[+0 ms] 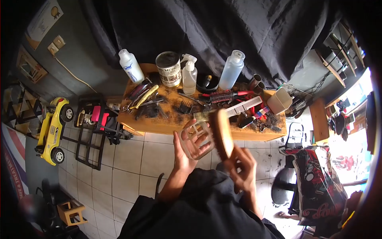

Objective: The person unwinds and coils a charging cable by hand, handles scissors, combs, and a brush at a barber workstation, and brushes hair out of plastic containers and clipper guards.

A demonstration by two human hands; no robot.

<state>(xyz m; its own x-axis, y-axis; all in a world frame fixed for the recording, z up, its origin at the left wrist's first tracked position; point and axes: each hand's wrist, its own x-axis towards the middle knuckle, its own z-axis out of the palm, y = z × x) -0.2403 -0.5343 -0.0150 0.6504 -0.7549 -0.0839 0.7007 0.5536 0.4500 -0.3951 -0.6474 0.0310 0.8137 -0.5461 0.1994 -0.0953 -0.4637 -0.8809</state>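
My left hand [182, 159] holds a translucent plastic frame-like piece [197, 155] with rounded openings, its fingers showing behind and through it. I cannot make out exactly what this piece is. In my right hand [243, 169] is a wooden-backed brush [225, 133], gripped at its lower end and slightly blurred. Its bristles face left, close to the plastic piece; whether they touch it I cannot tell. Just beyond the brush, on the table, lie a pale comb [248, 105] and a round hairbrush [221, 96] with red parts.
The wooden table [175, 126] is strewn with hair and clipper guards [186, 106]. At its back stand a white bottle [131, 67], a can [168, 71], a spray bottle [190, 77] and a bluish bottle [231, 71]. A yellow toy car [53, 129] is at left.
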